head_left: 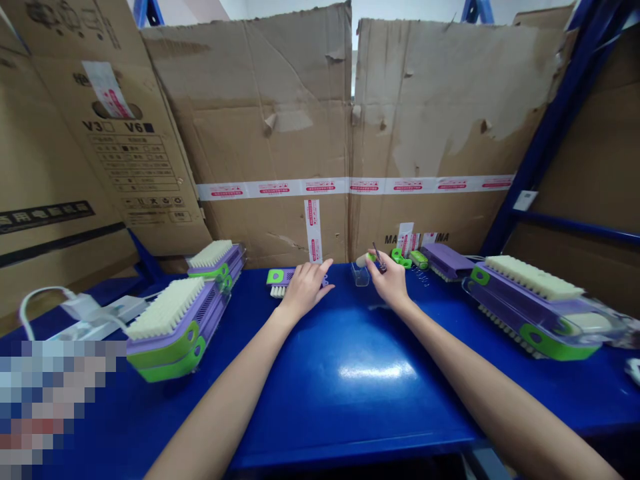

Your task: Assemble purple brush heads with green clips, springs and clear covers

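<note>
Right fingers (373, 269) hold whitish piece (363, 261) by clear container (360, 276).

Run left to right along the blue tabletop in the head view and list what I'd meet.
White power strip, near-left brush stack, left hand, clear container, right hand, green block, purple brush, right-hand brush stack.
</note>
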Demonstrator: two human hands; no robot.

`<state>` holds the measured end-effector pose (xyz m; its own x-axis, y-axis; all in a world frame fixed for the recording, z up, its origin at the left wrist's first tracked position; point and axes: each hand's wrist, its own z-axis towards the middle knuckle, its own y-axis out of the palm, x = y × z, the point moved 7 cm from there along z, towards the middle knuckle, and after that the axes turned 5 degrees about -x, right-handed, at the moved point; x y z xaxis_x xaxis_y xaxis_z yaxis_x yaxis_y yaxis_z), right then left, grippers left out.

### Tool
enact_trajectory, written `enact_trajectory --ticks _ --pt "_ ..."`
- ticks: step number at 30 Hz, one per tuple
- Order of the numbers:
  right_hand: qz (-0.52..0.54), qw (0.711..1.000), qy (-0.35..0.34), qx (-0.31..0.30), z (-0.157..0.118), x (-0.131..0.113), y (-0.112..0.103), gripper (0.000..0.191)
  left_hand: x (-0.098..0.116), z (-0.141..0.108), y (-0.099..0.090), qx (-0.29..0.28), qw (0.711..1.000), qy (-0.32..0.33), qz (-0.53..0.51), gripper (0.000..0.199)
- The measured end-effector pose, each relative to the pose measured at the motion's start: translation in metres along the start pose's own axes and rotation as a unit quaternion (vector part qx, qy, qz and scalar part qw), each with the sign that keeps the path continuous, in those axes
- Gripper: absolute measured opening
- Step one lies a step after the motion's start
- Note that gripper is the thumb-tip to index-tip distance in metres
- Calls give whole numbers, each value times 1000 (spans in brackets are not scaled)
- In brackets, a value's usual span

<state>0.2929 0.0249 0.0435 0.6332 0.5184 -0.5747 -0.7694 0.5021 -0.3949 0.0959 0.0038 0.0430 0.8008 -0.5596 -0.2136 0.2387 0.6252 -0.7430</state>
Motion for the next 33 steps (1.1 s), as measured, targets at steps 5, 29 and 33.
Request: enact_trajectory --ticks 5,29,33 --pt "-66 992 -63 -91 -3 9 17 28 1 -1 2 -6 1000 3 -2 54" --pt "-41 981 -28 -185 -3 14 32 22 1 0 3 -36 999 1 21 52" --pt "-66 976 -20 -209 -3 12 34 25 8 1 1 -37 998 18 46 44"
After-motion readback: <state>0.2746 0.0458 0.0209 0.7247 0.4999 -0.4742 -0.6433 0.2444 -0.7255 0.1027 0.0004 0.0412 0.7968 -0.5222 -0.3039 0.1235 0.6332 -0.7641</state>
